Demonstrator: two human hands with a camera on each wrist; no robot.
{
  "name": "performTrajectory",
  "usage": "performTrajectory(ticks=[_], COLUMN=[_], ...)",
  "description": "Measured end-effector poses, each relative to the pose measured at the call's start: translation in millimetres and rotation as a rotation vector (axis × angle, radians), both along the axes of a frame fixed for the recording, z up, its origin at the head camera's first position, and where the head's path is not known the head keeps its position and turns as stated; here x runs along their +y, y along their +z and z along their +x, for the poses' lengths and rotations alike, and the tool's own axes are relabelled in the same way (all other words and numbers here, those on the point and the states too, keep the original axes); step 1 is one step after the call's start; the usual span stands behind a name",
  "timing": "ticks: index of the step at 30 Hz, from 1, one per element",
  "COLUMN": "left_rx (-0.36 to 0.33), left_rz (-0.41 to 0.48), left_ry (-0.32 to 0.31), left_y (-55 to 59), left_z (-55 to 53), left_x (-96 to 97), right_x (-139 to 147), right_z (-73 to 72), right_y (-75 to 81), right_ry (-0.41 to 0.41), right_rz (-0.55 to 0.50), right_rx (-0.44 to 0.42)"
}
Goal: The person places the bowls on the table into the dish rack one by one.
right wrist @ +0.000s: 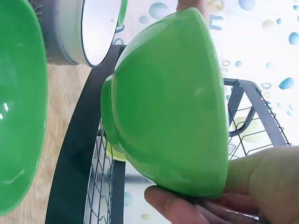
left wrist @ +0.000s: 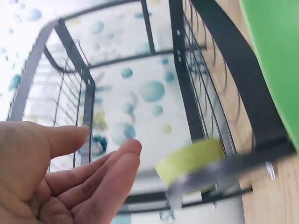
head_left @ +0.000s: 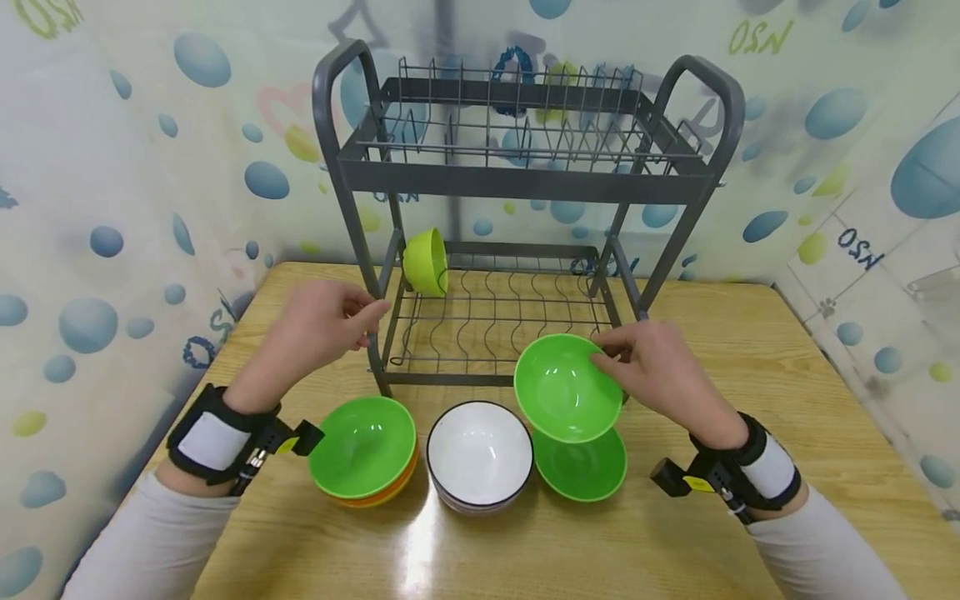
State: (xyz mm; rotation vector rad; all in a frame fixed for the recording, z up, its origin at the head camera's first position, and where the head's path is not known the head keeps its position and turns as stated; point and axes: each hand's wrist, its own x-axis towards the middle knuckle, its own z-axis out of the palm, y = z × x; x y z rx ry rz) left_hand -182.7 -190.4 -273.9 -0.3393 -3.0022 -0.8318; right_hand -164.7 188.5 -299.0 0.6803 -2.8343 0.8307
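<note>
In the head view my right hand (head_left: 651,367) pinches the rim of a green bowl (head_left: 567,389), lifted and tilted above another green bowl (head_left: 581,465) on the table. The right wrist view shows the held bowl (right wrist: 168,107) from its outer side, thumb and fingers at its rim. My left hand (head_left: 322,321) hovers beside the rack's left post with nothing in it, fingers loosely bent. A yellow-green bowl (head_left: 425,262) stands on its side at the left of the lower rack tier.
A dark two-tier dish rack (head_left: 525,179) stands at the back of the wooden table (head_left: 720,350). In front of it are a stack topped by a green bowl (head_left: 363,446), with orange below, and a stack of white bowls (head_left: 480,454) with dark rims. A patterned wall covering lies behind.
</note>
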Motion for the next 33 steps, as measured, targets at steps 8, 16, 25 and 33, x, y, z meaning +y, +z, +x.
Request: performTrajectory(ticks=[8, 16, 25, 33], left_rx=[-0.186, -0.375, -0.474, -0.451], left_rz=[0.138, 0.201, 0.25, 0.229], left_ry=[-0.255, -0.36, -0.423, -0.449], left_y=[2.1, -4.1, -15.2, -17.5], left_z=[2.1, -3.7, -6.9, -5.1], left_x=[45.6, 73.3, 96.4, 102.5], right_x=[-11.1, -20.2, -29.7, -32.4], right_z=[-3.3, -5.9, -5.3, -3.7], right_y=[-0.4, -0.9, -1.5, -3.4], right_ry=[-0.009, 0.006, 0.022, 0.03], right_rz=[-0.043, -0.086, -0.146, -0.185], right_rx=[-0.041, -0.059, -0.115, -0.134])
